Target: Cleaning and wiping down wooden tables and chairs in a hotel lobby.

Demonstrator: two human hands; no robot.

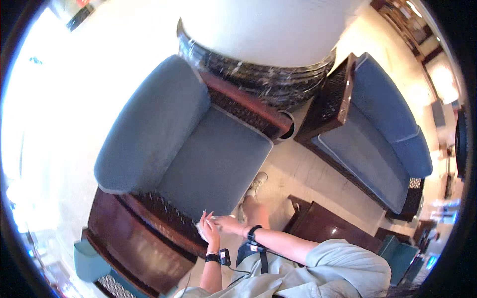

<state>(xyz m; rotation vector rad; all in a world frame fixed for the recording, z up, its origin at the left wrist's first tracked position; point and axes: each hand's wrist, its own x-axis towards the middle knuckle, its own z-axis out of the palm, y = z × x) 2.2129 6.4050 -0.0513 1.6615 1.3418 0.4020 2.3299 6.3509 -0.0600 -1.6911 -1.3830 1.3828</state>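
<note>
My left hand [210,231] and my right hand [228,224] meet in front of me, near the front edge of a blue-grey upholstered armchair [220,160]. A pale, crumpled thing, perhaps a cloth [201,230], shows beside and partly behind my left hand. Which hand grips it is unclear, since the fingers overlap. Both wrists wear black straps, and a small black box [224,257] on a cable sits by the left wrist.
A dark wooden side table [141,242] adjoins the armchair. A wide column with a black marble base [253,74] stands behind it. A blue sofa [372,149] with wooden arms is at the right, and a dark wooden table [335,223] stands nearer me.
</note>
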